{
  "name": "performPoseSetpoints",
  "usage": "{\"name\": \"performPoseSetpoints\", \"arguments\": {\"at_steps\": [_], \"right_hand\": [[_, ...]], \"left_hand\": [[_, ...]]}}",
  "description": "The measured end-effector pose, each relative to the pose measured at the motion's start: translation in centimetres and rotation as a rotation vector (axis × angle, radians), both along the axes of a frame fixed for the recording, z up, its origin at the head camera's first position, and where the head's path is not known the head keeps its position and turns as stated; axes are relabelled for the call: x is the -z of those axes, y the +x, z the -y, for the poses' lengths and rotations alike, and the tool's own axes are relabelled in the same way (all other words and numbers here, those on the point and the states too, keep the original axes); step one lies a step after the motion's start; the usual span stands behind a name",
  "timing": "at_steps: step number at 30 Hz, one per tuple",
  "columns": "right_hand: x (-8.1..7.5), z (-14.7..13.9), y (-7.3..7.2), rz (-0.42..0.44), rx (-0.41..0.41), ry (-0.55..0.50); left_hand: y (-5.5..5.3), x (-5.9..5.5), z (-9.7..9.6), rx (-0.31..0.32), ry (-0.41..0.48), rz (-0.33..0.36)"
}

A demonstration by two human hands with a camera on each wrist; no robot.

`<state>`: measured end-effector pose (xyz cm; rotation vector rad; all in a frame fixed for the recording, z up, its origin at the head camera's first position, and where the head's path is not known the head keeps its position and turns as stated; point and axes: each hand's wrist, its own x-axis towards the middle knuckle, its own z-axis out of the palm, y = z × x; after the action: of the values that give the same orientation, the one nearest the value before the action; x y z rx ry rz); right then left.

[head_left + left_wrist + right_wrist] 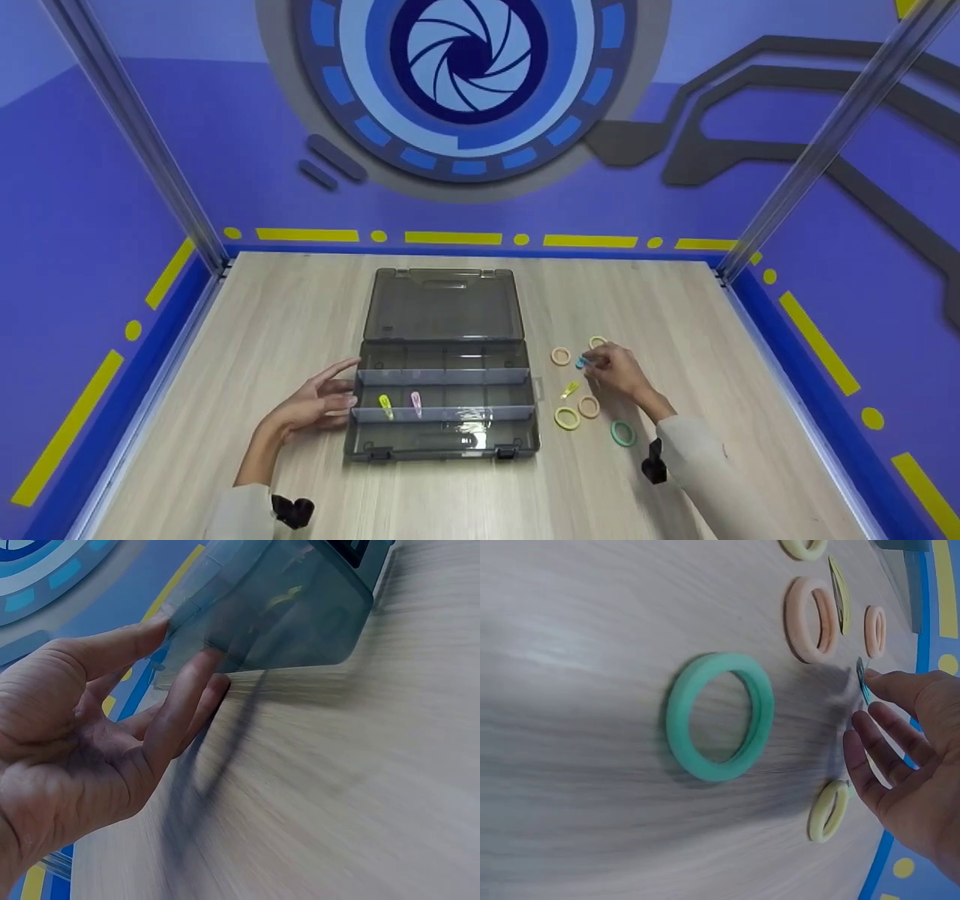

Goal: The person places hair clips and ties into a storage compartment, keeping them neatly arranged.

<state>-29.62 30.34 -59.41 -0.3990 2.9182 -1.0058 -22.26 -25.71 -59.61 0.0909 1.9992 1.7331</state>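
While right hand point(619, 371) pinches blue clip point(580, 362), partly hidden, yellow ring point(596, 338) partly covered

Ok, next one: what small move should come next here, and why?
Probably carry the blue hair clip over to the middle row of the open organizer box, beside the pink hair clip. The right grip appears to pinch the blue one, and that row holds the pink clip and a yellow hair clip, with bare space to their right.

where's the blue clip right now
In the head view, the blue clip is right of the open box, at the fingertips of the right hand, just right of the farther peach ring.
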Motion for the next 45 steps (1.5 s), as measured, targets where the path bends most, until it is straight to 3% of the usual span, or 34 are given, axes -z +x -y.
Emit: {"name": "performPoseSetpoints", "arguments": {"at_steps": [6, 16, 26, 33, 45], "right_hand": [[0.6, -0.1, 0.0, -0.012, -0.005, -0.022], [1.6, 0.0, 0.0, -0.102, -0.025, 0.019], [1.2, 0.2, 0.1, -0.094, -0.036, 0.055], [1.2, 0.2, 0.0, -0.158, -0.105, 0.096], [1.2, 0.3, 0.0, -0.196, -0.13, 0.184]], "left_hand": [[0.0, 0.0, 0.0, -0.005, -0.002, 0.0], [-0.1, 0.1, -0.1, 0.007, -0.007, -0.007], [-0.1, 0.2, -0.1, 0.011, -0.006, -0.008], [-0.2, 0.1, 0.0, 0.006, -0.007, -0.002], [0.0, -0.1, 0.1, 0.025, 0.001, -0.02]]}}
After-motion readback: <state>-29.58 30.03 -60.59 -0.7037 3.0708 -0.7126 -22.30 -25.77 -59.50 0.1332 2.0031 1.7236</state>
